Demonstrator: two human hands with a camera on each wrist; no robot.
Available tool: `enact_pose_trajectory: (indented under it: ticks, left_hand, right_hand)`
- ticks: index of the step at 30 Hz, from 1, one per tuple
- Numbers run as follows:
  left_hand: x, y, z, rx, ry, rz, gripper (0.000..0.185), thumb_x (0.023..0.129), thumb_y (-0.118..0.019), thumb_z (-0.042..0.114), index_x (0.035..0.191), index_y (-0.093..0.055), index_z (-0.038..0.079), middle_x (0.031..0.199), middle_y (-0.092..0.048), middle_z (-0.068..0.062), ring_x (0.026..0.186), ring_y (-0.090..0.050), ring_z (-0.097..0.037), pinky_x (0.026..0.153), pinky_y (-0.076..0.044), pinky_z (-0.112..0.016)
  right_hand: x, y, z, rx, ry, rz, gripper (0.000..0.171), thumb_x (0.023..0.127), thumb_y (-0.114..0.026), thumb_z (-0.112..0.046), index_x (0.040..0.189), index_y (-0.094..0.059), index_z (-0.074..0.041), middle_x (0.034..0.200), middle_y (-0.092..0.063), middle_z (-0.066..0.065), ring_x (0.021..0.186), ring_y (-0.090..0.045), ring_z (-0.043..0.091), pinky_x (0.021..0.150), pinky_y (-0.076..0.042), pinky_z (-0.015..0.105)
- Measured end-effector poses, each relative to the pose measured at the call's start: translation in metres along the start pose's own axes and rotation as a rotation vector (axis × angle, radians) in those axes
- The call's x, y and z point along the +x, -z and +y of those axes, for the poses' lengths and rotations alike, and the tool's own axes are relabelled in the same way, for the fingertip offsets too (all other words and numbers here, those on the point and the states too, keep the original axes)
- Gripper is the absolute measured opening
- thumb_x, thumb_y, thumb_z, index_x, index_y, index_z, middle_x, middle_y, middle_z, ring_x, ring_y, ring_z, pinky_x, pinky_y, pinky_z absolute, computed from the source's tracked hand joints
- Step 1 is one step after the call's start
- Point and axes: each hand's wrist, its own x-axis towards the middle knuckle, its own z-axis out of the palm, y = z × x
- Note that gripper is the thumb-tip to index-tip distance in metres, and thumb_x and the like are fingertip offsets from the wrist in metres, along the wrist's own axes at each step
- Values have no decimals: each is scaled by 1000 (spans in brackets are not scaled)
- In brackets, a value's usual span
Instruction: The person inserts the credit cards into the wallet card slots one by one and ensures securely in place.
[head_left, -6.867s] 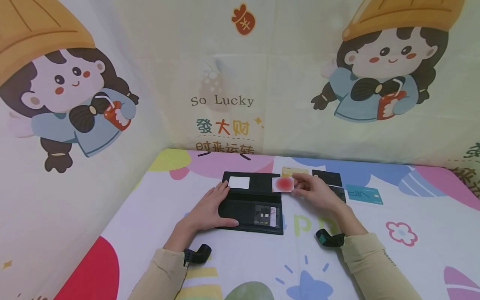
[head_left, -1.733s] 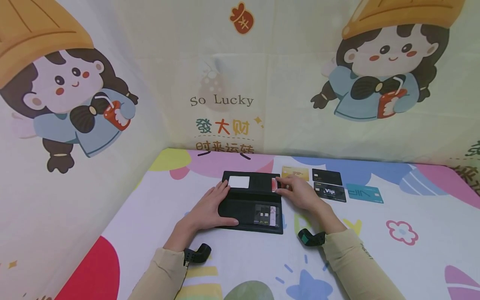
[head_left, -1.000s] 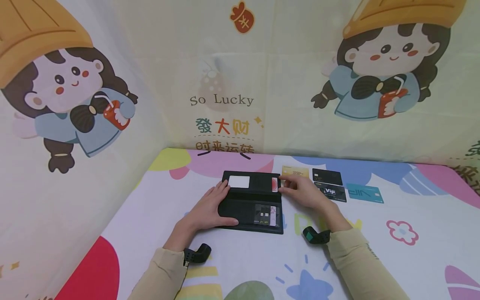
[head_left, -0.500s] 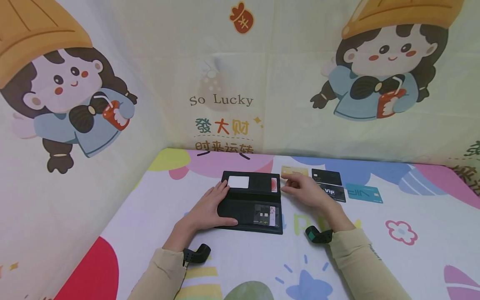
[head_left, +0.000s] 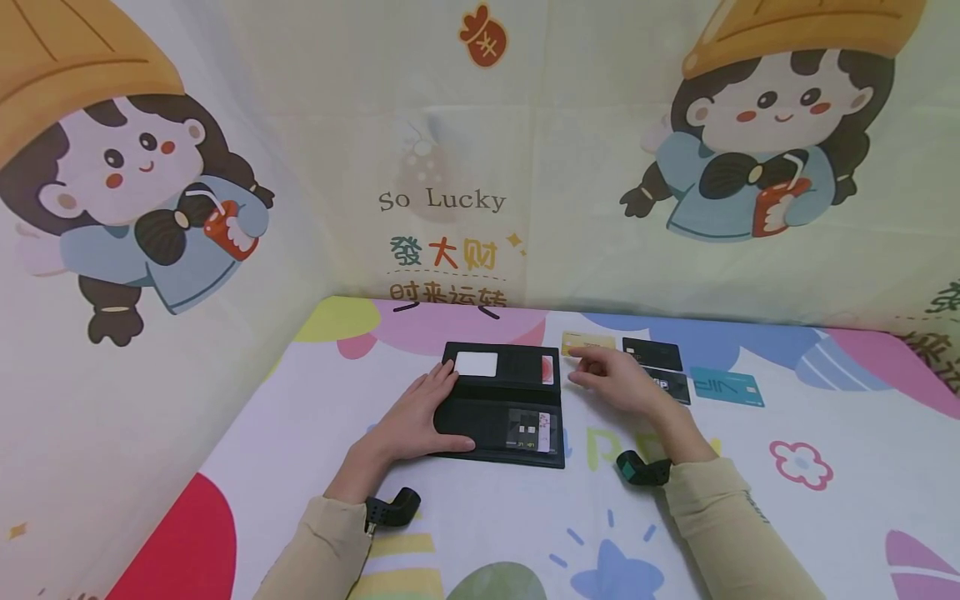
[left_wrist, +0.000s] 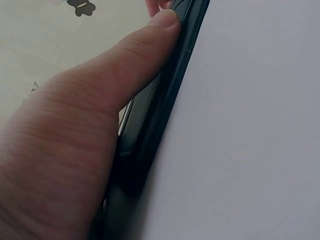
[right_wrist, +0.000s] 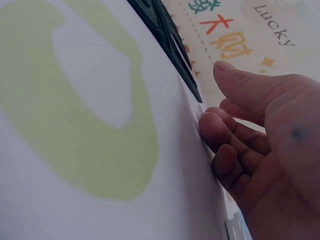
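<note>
Lying: black wallet (head_left: 500,404) open flat on the printed table cover (head_left: 480,525), long axis left to right, fold line running the same way, card slots facing up.
Red card: (head_left: 547,369) now tucked in the upper right slot, only a narrow strip showing; 6.9 s ago still out in the right hand's fingers.
Meaning: that card seems stowed, next one likely due.
Right hand: (head_left: 611,382) off the wallet, holding nothing, fingers loosely curled, forefinger out toward the gold card (head_left: 587,342).
Left hand: (head_left: 415,416) flat on the wallet's left end, thumb along the near edge, pinning it as before.
Beyond: black cards (head_left: 652,353) and teal card (head_left: 727,387) further right.
</note>
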Motion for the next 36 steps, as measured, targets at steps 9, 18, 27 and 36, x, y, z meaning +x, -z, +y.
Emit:
enact_pose_trajectory:
  ticks: [9, 18, 27, 36]
  left_hand:
    - [0, 1, 2, -3, 17, -6, 114, 75, -77, 65, 159, -28, 4, 168, -13, -7, 154, -7, -24, 123, -7, -45]
    - [0, 1, 1, -9, 10, 1, 114, 75, -77, 64, 159, -29, 4, 168, -14, -8, 154, -8, -24, 123, -8, -46]
    - [-1, 1, 0, -4, 8, 4, 114, 75, -76, 66, 159, -29, 4, 168, -14, -7, 154, -8, -24, 123, -8, -45]
    - [0, 0, -2, -3, 8, 2, 115, 75, -75, 68, 159, -28, 5, 168, -14, -7, 154, -8, -24, 123, -9, -46]
  right_hand:
    - [-2, 8, 0, -20, -27, 4, 48, 96, -71, -24, 138, -60, -2, 98, -63, 5, 86, -57, 21, 77, -49, 36]
    - [-5, 14, 4, -43, -35, 22, 46, 96, -72, -23, 136, -62, -3, 97, -63, 5, 88, -56, 23, 79, -48, 37]
    - [-12, 26, 9, -76, -36, 36, 43, 96, -72, -22, 133, -63, -2, 98, -64, 5, 87, -57, 23, 75, -50, 36]
    - [-22, 40, 17, -84, -32, 45, 45, 96, -72, -22, 133, -61, 2, 103, -65, 8, 92, -59, 26, 82, -51, 41]
